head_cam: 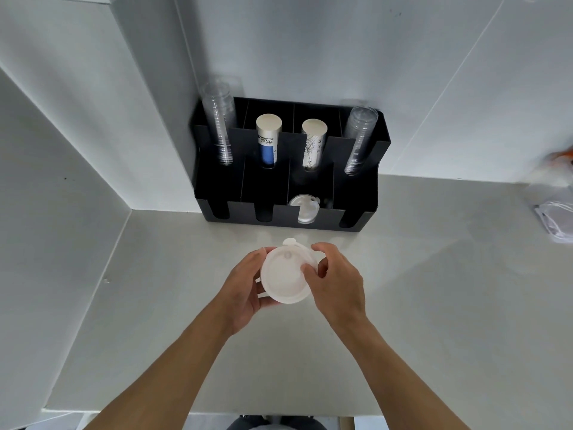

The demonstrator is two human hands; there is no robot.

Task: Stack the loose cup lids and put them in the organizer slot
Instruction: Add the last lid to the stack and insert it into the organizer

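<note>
A stack of white translucent cup lids [283,276] is held above the counter, a little in front of the black organizer [280,215]. My left hand [245,288] cups the stack from the left and below. My right hand [336,282] grips its right edge, thumb on top. Both hands are shut on the stack. Some clear lids [304,207] lie in the organizer's third front slot from the left. The other front slots look dark, and their contents are hidden.
The organizer's back row holds two stacks of clear plastic cups [218,125] [359,139] and two stacks of paper cups [268,141] [313,144]. White walls close in on the left and behind. A plastic bag [555,212] lies at the counter's right edge.
</note>
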